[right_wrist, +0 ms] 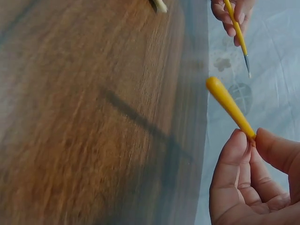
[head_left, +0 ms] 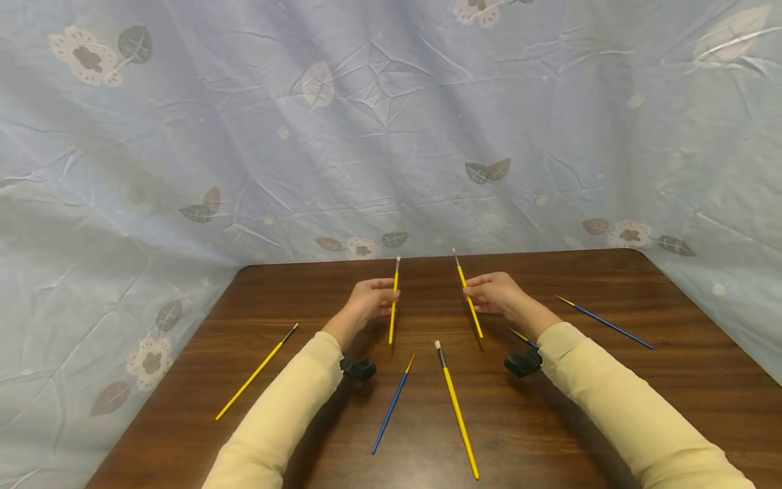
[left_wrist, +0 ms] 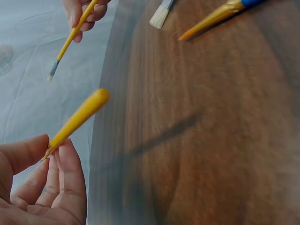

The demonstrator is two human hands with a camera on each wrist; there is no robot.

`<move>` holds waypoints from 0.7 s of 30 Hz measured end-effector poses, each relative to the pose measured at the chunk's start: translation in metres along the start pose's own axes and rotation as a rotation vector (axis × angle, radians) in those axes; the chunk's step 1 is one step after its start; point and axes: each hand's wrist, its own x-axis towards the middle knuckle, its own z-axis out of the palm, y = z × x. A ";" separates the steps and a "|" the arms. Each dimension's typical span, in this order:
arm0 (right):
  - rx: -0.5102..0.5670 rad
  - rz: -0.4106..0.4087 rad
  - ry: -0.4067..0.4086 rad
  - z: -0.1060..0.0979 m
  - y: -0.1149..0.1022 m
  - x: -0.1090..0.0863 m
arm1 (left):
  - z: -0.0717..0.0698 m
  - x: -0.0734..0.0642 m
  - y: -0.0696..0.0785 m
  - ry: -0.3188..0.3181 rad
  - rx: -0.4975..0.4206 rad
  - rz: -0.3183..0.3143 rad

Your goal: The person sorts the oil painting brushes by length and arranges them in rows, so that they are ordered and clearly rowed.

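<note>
Near the table's far edge, my left hand (head_left: 371,299) pinches a yellow paintbrush (head_left: 394,305) between thumb and fingers, bristles pointing up and away. Its rounded handle end (left_wrist: 89,110) juts toward the camera in the left wrist view, above a shadow on the wood. My right hand (head_left: 495,292) pinches another yellow paintbrush (head_left: 470,302) the same way, its handle end (right_wrist: 225,101) large in the right wrist view. The two held brushes stand apart, tops leaning slightly differently. On the table between the forearms lie a yellow flat brush (head_left: 458,414) and a blue pointed brush (head_left: 392,411).
Left of the left sleeve lies a yellow brush (head_left: 256,371). A blue brush (head_left: 605,322) rests at the right, and another brush (head_left: 522,337) is partly hidden by the right wrist. Behind the brown table (head_left: 427,272) hangs a floral curtain (head_left: 379,170).
</note>
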 end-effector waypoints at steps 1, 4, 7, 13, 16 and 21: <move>-0.001 0.001 0.005 0.001 0.000 0.002 | 0.001 0.002 0.000 -0.001 -0.003 0.003; 0.007 0.007 0.032 0.002 0.002 0.010 | 0.005 0.007 0.001 0.006 -0.009 0.008; 0.017 0.007 0.054 0.003 0.003 0.017 | 0.008 0.014 -0.001 0.026 -0.015 0.014; 0.018 0.006 0.087 0.008 0.006 0.031 | 0.011 0.028 -0.006 0.055 -0.011 0.020; 0.020 0.007 0.099 0.012 0.008 0.037 | 0.015 0.033 -0.008 0.065 -0.012 0.017; 0.029 0.018 0.122 0.016 0.009 0.044 | 0.021 0.038 -0.011 0.087 0.000 0.036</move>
